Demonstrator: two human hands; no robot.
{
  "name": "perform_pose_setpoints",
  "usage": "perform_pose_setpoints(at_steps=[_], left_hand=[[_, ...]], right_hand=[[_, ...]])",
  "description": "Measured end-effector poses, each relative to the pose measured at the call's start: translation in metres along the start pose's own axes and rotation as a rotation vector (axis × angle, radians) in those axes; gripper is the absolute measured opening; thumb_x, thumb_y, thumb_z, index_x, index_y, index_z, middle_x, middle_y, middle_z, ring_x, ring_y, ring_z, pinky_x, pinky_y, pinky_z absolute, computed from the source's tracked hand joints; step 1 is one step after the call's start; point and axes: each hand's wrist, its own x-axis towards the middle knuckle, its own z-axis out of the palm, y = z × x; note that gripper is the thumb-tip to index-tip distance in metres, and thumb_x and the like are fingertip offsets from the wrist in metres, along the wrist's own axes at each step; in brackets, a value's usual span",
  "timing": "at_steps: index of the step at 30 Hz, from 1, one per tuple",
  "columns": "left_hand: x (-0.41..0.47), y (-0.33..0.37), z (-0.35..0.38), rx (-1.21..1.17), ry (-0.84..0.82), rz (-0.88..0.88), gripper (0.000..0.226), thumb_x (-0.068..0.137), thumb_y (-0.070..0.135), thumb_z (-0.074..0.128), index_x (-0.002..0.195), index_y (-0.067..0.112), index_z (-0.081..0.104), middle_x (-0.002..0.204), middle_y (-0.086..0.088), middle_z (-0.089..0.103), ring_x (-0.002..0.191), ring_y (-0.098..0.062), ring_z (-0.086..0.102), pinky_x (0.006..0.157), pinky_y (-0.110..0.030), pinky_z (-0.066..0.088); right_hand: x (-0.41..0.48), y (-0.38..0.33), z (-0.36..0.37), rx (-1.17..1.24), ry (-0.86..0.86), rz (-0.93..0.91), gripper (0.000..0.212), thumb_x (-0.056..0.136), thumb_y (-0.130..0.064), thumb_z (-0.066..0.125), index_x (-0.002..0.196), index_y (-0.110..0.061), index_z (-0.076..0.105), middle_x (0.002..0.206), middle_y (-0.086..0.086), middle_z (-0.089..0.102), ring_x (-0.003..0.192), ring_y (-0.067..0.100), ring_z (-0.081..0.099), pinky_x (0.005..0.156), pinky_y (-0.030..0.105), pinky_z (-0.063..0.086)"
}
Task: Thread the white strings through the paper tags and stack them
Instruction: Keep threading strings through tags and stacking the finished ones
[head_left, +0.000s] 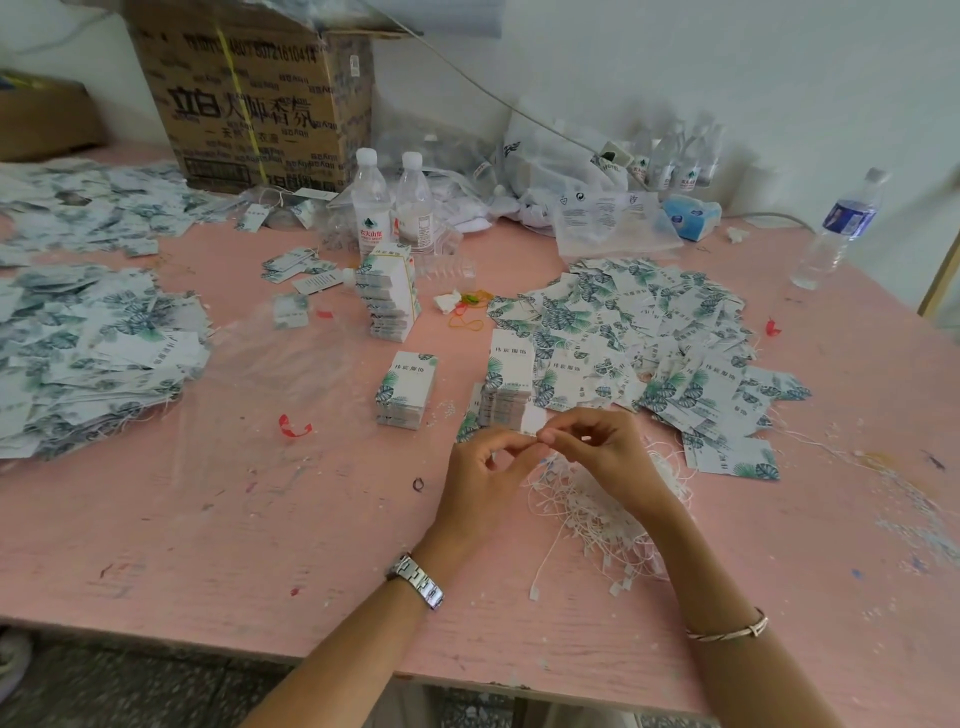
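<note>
My left hand (485, 470) and my right hand (597, 447) meet fingertip to fingertip above the pink table (260, 519). Between them they pinch a small white paper tag (532, 422); any string at the fingertips is too small to make out. A heap of white strings (587, 514) lies under my right hand. Two neat stacks of leaf-printed tags stand just beyond, one (406, 389) at the left and one (506, 384) close to my hands. A spread pile of loose tags (649, 338) covers the table to the right.
A tall banded tag stack (389, 296) stands mid-table beside two water bottles (371, 200). More tag heaps (88, 353) cover the left side. A cardboard box (249, 98) sits at the back, another bottle (839, 228) far right. Clear plastic sheet (270, 364) lies left of centre.
</note>
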Motion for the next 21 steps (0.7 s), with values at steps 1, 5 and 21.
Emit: perform_pose_setpoints(at_steps=[1,5,21], left_hand=[[0.000,0.000,0.000,-0.004,0.007,-0.001,0.023,0.082,0.051,0.068,0.089,0.031,0.077,0.084,0.014,0.073,0.076,0.001,0.060,0.064,-0.013,0.036],[0.002,0.002,-0.002,-0.069,0.073,-0.057,0.034,0.081,0.050,0.065,0.088,0.019,0.075,0.081,0.012,0.072,0.069,0.003,0.054,0.064,-0.016,0.035],[0.007,0.003,-0.006,-0.237,0.199,-0.153,0.012,0.095,0.020,0.066,0.085,0.016,0.073,0.076,0.014,0.070,0.077,-0.002,0.059,0.072,-0.015,0.045]], right_hand=[[0.000,0.000,-0.002,0.001,0.007,0.017,0.013,0.085,-0.020,0.073,0.085,-0.007,0.076,0.065,0.012,0.064,0.055,0.013,0.046,0.053,0.023,0.035],[-0.002,0.001,-0.008,0.027,0.048,0.070,0.018,0.090,-0.024,0.067,0.079,-0.009,0.068,0.056,-0.014,0.048,0.050,0.003,0.035,0.053,0.012,0.029],[-0.001,0.012,-0.018,-0.318,0.541,0.158,0.032,0.102,-0.029,0.054,0.077,-0.009,0.054,0.058,-0.013,0.041,0.053,0.005,0.033,0.053,0.023,0.029]])
